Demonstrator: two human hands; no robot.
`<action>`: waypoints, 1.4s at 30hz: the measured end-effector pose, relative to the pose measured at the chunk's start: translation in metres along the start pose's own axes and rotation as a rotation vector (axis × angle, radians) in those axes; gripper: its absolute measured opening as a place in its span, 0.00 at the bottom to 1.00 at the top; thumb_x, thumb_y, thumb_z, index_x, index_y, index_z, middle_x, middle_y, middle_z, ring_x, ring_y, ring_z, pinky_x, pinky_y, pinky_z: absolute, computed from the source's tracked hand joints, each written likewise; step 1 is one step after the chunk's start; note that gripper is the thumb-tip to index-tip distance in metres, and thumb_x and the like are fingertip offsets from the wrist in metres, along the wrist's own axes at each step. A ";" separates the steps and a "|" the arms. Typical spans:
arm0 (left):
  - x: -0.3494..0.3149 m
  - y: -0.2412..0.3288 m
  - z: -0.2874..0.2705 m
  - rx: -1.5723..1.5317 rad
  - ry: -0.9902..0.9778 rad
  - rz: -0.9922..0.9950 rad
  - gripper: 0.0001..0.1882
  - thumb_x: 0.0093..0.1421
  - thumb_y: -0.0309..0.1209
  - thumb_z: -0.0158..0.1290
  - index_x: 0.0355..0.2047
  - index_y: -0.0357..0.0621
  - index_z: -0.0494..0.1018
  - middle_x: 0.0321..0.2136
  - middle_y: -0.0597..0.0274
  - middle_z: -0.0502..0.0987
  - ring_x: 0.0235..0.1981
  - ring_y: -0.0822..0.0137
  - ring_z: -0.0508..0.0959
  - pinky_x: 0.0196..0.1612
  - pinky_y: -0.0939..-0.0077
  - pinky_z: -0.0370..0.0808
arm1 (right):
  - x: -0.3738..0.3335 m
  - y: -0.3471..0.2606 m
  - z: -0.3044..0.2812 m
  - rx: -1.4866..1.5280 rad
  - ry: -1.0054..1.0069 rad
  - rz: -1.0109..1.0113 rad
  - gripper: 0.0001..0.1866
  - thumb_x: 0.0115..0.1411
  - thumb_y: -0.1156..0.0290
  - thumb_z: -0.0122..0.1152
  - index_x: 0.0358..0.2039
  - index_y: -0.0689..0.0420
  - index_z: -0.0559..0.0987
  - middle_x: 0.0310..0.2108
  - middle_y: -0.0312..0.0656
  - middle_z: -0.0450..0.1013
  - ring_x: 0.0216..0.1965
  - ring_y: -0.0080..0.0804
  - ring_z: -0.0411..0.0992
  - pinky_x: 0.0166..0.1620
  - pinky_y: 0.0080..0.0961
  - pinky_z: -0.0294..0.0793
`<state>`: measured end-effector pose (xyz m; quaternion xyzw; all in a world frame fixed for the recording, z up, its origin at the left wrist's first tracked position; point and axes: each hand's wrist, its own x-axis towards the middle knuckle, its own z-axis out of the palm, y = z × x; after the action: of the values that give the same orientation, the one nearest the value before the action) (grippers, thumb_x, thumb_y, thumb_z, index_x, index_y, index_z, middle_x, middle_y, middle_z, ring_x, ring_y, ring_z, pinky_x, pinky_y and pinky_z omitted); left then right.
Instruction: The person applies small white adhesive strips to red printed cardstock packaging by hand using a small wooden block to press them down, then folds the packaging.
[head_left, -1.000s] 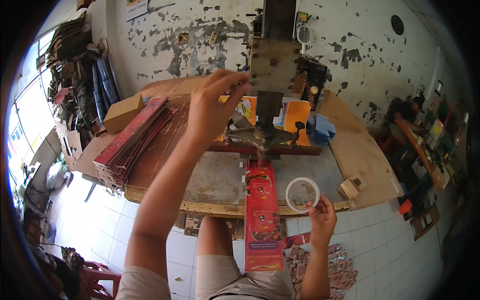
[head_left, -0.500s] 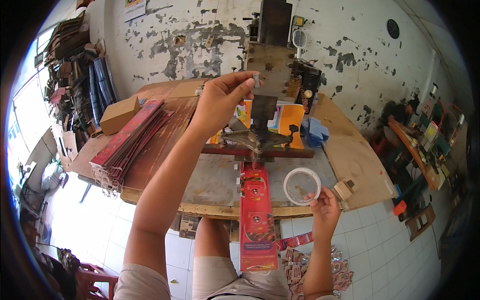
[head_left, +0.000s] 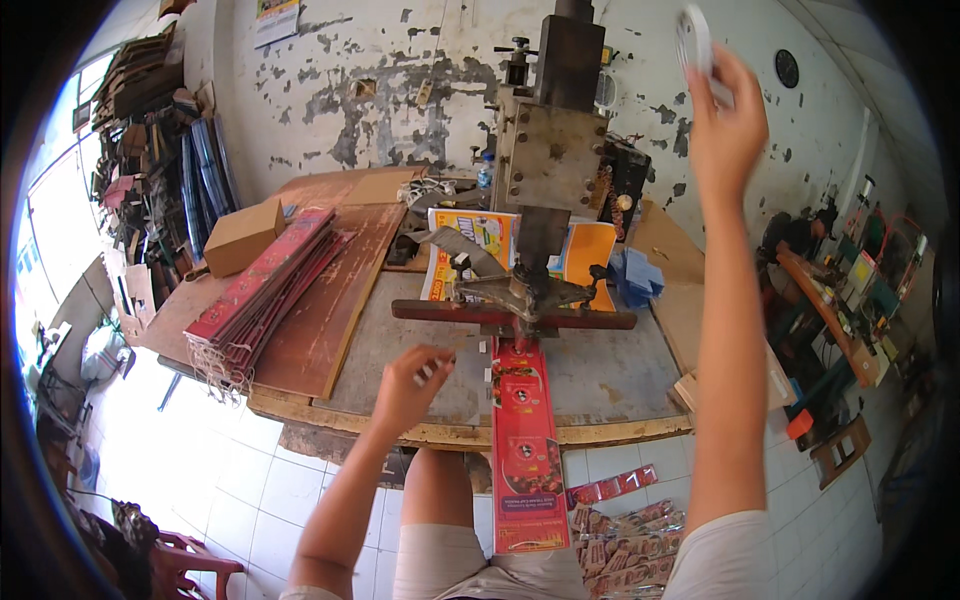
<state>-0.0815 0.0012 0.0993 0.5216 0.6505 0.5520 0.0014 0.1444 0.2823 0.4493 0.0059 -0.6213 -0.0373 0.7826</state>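
My right hand (head_left: 728,135) is raised high at the right and grips a white roll of tape (head_left: 692,45), seen nearly edge-on. Low over the table's front part, my left hand (head_left: 408,392) is closed, with a small pale piece (head_left: 430,372) between its fingers; its exact kind is unclear. To the right of that hand lies a long red printed strip (head_left: 528,450), running from beneath the press head (head_left: 525,290) out over the table's front edge. Small whitish blocks (head_left: 488,375) line the strip's left side.
A stack of red printed strips with strings (head_left: 265,285) lies on the left board beside a cardboard box (head_left: 243,237). Blue pieces (head_left: 637,277) sit right of the press. Packets (head_left: 630,545) cover the floor below. Another person (head_left: 800,235) is at the far right.
My right hand has swung up from the table's front edge with the tape roll. My left hand has dropped from the press to the front of the table. The view has shifted slightly.
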 end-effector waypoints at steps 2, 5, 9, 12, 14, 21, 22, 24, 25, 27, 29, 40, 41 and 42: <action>-0.025 -0.026 0.018 -0.004 0.011 0.011 0.11 0.68 0.26 0.67 0.49 0.40 0.86 0.44 0.57 0.87 0.40 0.63 0.86 0.44 0.68 0.81 | 0.049 0.011 0.061 -0.029 0.132 -0.102 0.14 0.66 0.78 0.74 0.51 0.63 0.84 0.39 0.49 0.85 0.38 0.38 0.85 0.44 0.35 0.84; -0.044 -0.031 0.035 0.038 -0.053 -0.060 0.10 0.67 0.23 0.66 0.49 0.39 0.86 0.44 0.55 0.86 0.42 0.57 0.86 0.46 0.66 0.81 | 0.106 0.047 0.087 -0.051 -0.201 -0.147 0.14 0.67 0.80 0.72 0.53 0.62 0.84 0.42 0.49 0.85 0.40 0.38 0.84 0.47 0.35 0.85; -0.046 -0.029 0.032 0.013 -0.002 -0.059 0.11 0.67 0.22 0.64 0.49 0.39 0.85 0.45 0.54 0.85 0.43 0.57 0.86 0.47 0.65 0.82 | 0.106 0.057 0.109 -0.050 -0.404 -0.287 0.11 0.68 0.79 0.71 0.50 0.61 0.86 0.37 0.48 0.84 0.39 0.37 0.84 0.45 0.35 0.83; -0.050 -0.032 0.024 0.013 -0.015 -0.065 0.11 0.67 0.22 0.64 0.49 0.39 0.85 0.45 0.55 0.84 0.44 0.58 0.86 0.47 0.65 0.83 | 0.096 0.051 0.112 -0.059 -0.466 -0.210 0.11 0.66 0.80 0.70 0.49 0.62 0.86 0.37 0.48 0.83 0.40 0.39 0.83 0.46 0.34 0.81; -0.045 -0.029 0.028 -0.020 -0.043 -0.059 0.11 0.68 0.22 0.64 0.50 0.40 0.85 0.45 0.55 0.84 0.44 0.59 0.86 0.47 0.65 0.83 | 0.110 0.063 0.111 -0.154 -0.407 -0.338 0.13 0.65 0.83 0.68 0.50 0.61 0.87 0.39 0.48 0.83 0.42 0.41 0.83 0.47 0.35 0.81; -0.041 -0.026 0.029 0.038 -0.058 -0.063 0.11 0.68 0.23 0.64 0.51 0.40 0.85 0.46 0.56 0.84 0.44 0.59 0.86 0.47 0.67 0.82 | 0.113 0.059 0.134 -0.074 -0.526 -0.247 0.24 0.60 0.89 0.59 0.54 0.58 0.88 0.49 0.55 0.80 0.49 0.53 0.82 0.52 0.43 0.82; -0.043 -0.029 0.026 0.055 -0.053 -0.063 0.11 0.68 0.23 0.64 0.51 0.40 0.86 0.46 0.55 0.84 0.44 0.59 0.86 0.47 0.67 0.82 | 0.102 0.043 0.129 -0.231 -0.493 -0.273 0.22 0.61 0.87 0.60 0.52 0.58 0.89 0.49 0.57 0.79 0.50 0.56 0.80 0.56 0.44 0.80; -0.046 -0.031 0.028 0.054 -0.058 -0.048 0.11 0.68 0.23 0.64 0.50 0.40 0.86 0.46 0.55 0.84 0.44 0.59 0.87 0.47 0.66 0.82 | 0.099 0.035 0.116 -0.266 -0.439 -0.295 0.21 0.61 0.86 0.61 0.53 0.59 0.88 0.50 0.57 0.79 0.52 0.57 0.79 0.58 0.43 0.79; -0.044 -0.032 0.031 0.047 -0.065 -0.035 0.11 0.68 0.23 0.64 0.50 0.40 0.86 0.46 0.55 0.84 0.44 0.59 0.86 0.47 0.65 0.82 | 0.096 0.032 0.106 -0.292 -0.413 -0.302 0.20 0.62 0.85 0.62 0.53 0.60 0.87 0.50 0.57 0.79 0.53 0.57 0.79 0.59 0.43 0.79; -0.046 -0.036 0.031 0.046 -0.073 -0.025 0.11 0.68 0.23 0.64 0.50 0.40 0.86 0.45 0.55 0.84 0.44 0.58 0.86 0.48 0.65 0.82 | 0.076 0.024 0.088 -0.281 -0.350 -0.301 0.21 0.62 0.83 0.64 0.55 0.61 0.86 0.52 0.57 0.79 0.55 0.56 0.79 0.60 0.44 0.78; -0.045 -0.036 0.034 0.037 -0.072 0.001 0.11 0.68 0.23 0.64 0.50 0.41 0.86 0.45 0.55 0.84 0.44 0.57 0.86 0.48 0.64 0.82 | 0.058 0.001 0.052 -0.281 -0.357 -0.297 0.22 0.62 0.80 0.66 0.58 0.61 0.84 0.53 0.57 0.78 0.57 0.56 0.78 0.63 0.44 0.77; 0.005 0.004 0.036 0.004 0.060 0.047 0.12 0.66 0.24 0.67 0.50 0.39 0.86 0.42 0.55 0.87 0.44 0.60 0.87 0.49 0.65 0.82 | -0.286 -0.082 -0.182 -0.160 -0.982 0.347 0.19 0.67 0.68 0.73 0.57 0.56 0.85 0.53 0.46 0.81 0.57 0.51 0.77 0.60 0.48 0.75; 0.019 0.011 0.036 0.014 0.082 0.078 0.12 0.66 0.24 0.68 0.50 0.39 0.86 0.42 0.55 0.87 0.43 0.60 0.87 0.48 0.65 0.82 | -0.316 -0.081 -0.193 -0.228 -0.997 0.366 0.19 0.68 0.66 0.73 0.58 0.56 0.84 0.54 0.46 0.81 0.58 0.52 0.76 0.61 0.49 0.74; 0.035 0.018 0.039 0.013 0.110 0.143 0.12 0.66 0.24 0.68 0.49 0.39 0.86 0.42 0.55 0.87 0.43 0.60 0.87 0.48 0.65 0.82 | -0.339 -0.079 -0.202 -0.243 -0.967 0.378 0.20 0.68 0.66 0.72 0.58 0.56 0.84 0.54 0.46 0.80 0.59 0.52 0.76 0.62 0.50 0.73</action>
<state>-0.0625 0.0503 0.1169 0.5354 0.6143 0.5744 -0.0771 0.2606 0.2186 0.0695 -0.2148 -0.8925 0.0339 0.3952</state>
